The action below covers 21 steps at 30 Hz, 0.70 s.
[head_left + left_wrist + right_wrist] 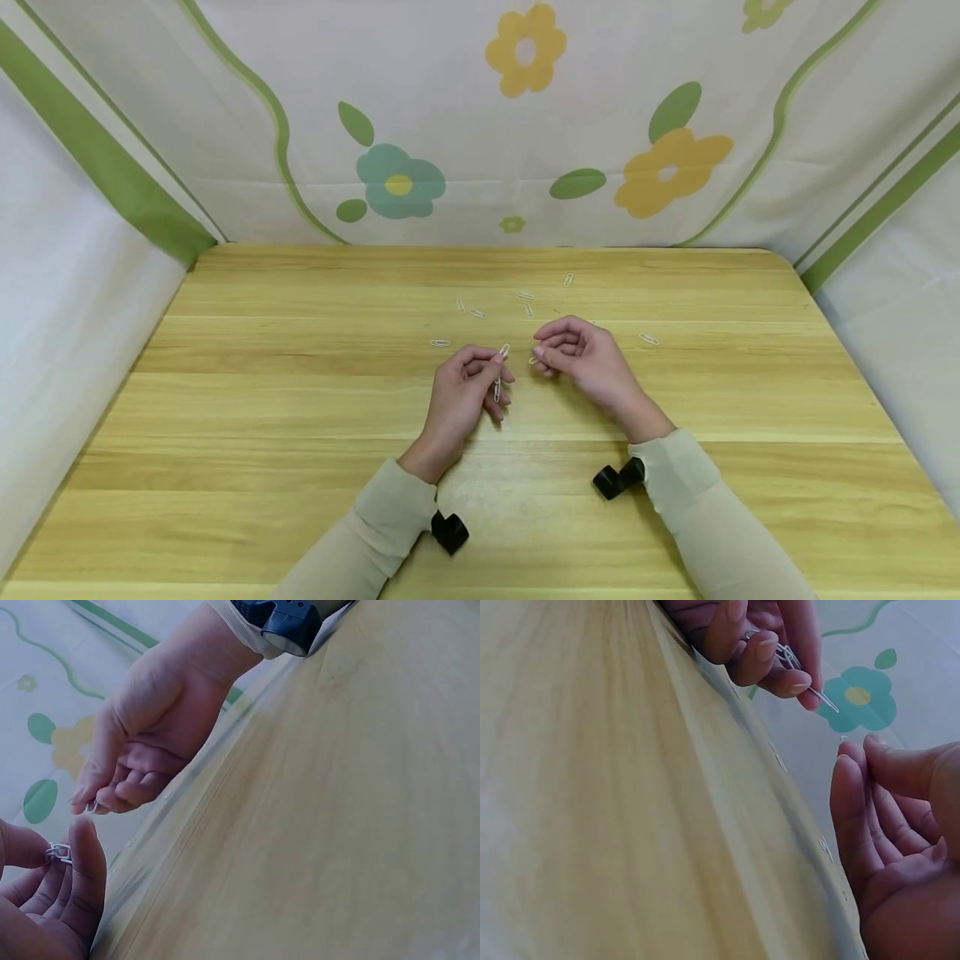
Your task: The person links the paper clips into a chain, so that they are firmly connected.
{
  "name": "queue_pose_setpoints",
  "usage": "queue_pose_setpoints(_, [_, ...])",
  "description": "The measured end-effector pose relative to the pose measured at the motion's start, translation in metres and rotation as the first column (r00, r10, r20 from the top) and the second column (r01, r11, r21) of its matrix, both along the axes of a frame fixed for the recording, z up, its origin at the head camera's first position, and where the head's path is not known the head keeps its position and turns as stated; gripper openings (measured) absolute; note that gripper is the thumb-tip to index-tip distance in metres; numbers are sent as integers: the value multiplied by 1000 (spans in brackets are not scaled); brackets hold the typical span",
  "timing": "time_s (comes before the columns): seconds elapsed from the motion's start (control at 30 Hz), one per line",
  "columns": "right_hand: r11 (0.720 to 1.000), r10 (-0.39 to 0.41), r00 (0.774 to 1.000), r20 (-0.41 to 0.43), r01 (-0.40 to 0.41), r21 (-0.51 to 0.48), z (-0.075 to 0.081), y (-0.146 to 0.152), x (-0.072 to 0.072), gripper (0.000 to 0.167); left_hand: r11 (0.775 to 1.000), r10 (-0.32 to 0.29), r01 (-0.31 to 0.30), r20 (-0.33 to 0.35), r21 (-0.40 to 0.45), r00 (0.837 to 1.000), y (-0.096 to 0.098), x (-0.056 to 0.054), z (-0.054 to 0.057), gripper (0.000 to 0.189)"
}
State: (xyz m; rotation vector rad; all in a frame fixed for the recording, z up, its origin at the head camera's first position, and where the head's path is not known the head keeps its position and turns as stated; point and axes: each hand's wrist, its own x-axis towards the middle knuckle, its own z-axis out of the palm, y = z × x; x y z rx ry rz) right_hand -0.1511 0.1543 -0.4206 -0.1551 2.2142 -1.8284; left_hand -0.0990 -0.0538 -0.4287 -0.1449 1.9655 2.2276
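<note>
Between thumb and fingers my left hand (467, 390) pinches a short chain of white paper clips (497, 389). One end of it sticks up past the fingertips, and the other hangs below the thumb. My right hand (588, 360), a small gap away to the right, pinches a single white paper clip (532, 360), mostly hidden by its fingers. In the right wrist view the linked clips (787, 656) show among the left fingers, their tip pointing toward the right hand's clip (844, 738). The two hands are apart, above the table.
Several loose white paper clips lie on the wooden table (262, 483) beyond the hands, among them one at the left (440, 343), one at the back (568, 280) and one at the right (648, 339). A flowered curtain (480, 125) stands behind the table's far edge.
</note>
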Motion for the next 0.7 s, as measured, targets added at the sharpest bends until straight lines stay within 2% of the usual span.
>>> queue_pose_setpoints(0.17, [999, -7, 1000, -13, 8, 32, -1, -1, 0, 22, 1000, -5, 5, 4, 2, 1000, 0, 0, 0, 24])
queue_pose_setpoints(0.37, [996, 11, 1000, -28, -9, 91, 1, -2, 4, 27, 1000, -10, 10, 8, 2, 1000, 0, 0, 0, 23])
queue_pose_setpoints(0.7, [992, 74, 996, 49, -78, 94, 5, -2, 5, 39, 1000, -17, 17, 9, -6, 1000, 0, 1, 3, 23])
